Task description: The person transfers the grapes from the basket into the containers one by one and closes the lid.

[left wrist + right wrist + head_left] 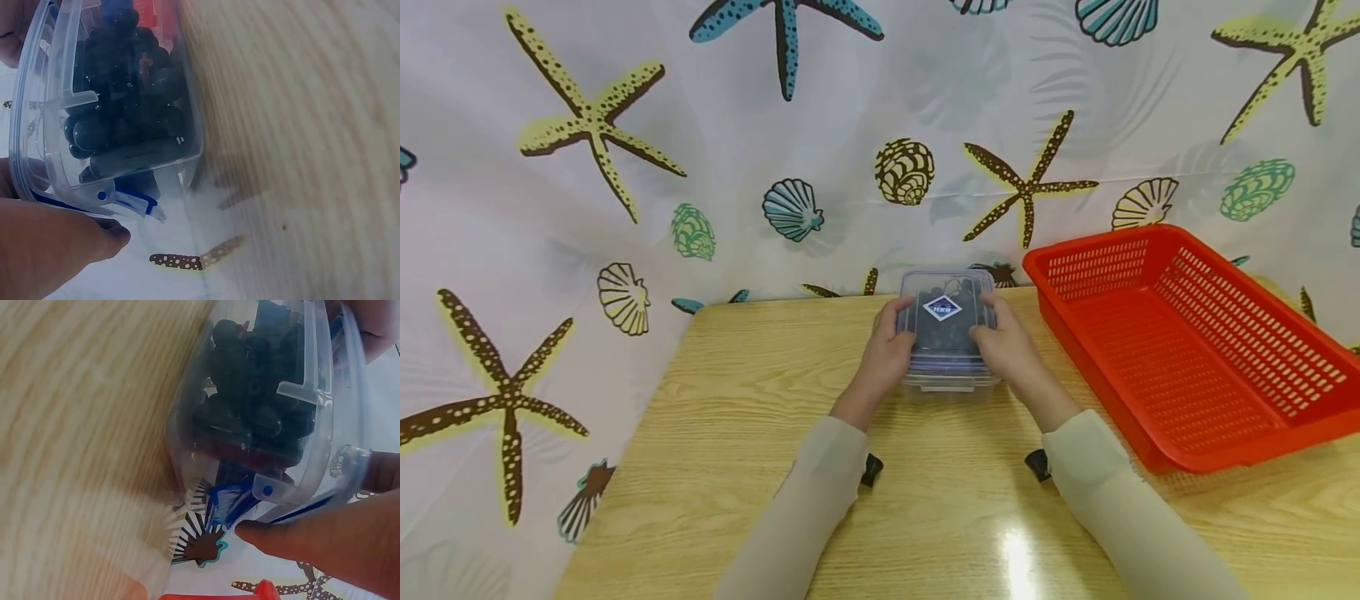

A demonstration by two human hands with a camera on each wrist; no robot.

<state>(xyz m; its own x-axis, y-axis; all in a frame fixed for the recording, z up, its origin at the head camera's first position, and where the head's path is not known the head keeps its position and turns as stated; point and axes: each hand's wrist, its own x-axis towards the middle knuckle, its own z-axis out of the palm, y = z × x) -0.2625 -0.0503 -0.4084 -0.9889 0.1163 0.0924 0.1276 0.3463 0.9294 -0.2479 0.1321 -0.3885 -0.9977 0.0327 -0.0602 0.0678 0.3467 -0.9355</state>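
Note:
Both of my hands are on a clear lidded plastic food container (944, 340) at the back middle of the table. The left hand (886, 346) grips its left side, thumb on the lid, and the right hand (1009, 343) grips the opposite side in the same way. A white and blue diamond label (942, 307) marks the lid. Through the walls show many dark, rounded, grape-like pieces (119, 119). In the left wrist view a blue-edged latch (134, 203) sticks out from the container beside a fingertip. The right wrist view has another blue latch (230, 503) angled outward near a fingertip.
A red perforated plastic basket (1105, 367) stands to the right, close beside the right forearm. The wooden table (760, 392) runs back to a white cloth (850, 92) printed with starfish and shells. Dark wrist pieces (871, 470) show below the sleeves.

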